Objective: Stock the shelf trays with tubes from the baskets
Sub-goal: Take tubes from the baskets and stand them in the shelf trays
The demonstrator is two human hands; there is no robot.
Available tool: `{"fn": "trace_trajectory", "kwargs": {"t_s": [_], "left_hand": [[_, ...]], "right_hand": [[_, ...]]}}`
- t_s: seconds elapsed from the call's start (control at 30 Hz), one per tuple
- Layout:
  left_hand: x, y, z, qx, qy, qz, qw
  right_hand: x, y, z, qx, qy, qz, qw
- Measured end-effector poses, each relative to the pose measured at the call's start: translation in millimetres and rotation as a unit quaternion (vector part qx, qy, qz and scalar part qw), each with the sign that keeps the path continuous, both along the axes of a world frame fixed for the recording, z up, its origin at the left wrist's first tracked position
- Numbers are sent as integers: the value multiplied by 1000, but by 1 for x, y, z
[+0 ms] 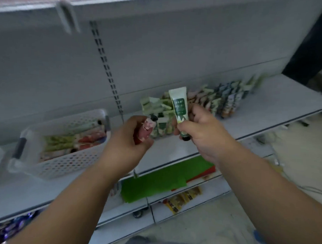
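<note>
Two bare hands are in view: the left hand (pixel 130 139) grips one pink floral tube with a black cap (pixel 146 131), and the right hand (pixel 201 134) pinches one white-and-green tube with a black cap (pixel 179 109). One white perforated plastic basket (pixel 64 162) sits on the grey metal shelf (pixel 266 114), holding a heap of green and pink tubes too blurred to count. One row of standing tubes (pixel 221 102) lines the shelf; their number is unclear.

Dim, flat indoor light, no hard shadows, heavy motion blur on the white basket (pixel 61 142) and shelved tubes (pixel 224 102), wide-angle bending at the edges
</note>
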State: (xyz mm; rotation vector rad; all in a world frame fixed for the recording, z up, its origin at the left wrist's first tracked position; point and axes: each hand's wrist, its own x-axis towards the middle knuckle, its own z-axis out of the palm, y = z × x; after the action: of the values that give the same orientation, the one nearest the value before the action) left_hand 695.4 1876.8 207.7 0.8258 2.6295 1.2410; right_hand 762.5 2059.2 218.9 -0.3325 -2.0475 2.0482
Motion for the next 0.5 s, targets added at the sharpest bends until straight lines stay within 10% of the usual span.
{"fn": "trace_trajectory", "kwargs": {"t_s": [0.5], "left_hand": [[10, 216, -37, 80, -122, -196, 970]], "right_hand": [[59, 192, -15, 74, -27, -224, 971]]}}
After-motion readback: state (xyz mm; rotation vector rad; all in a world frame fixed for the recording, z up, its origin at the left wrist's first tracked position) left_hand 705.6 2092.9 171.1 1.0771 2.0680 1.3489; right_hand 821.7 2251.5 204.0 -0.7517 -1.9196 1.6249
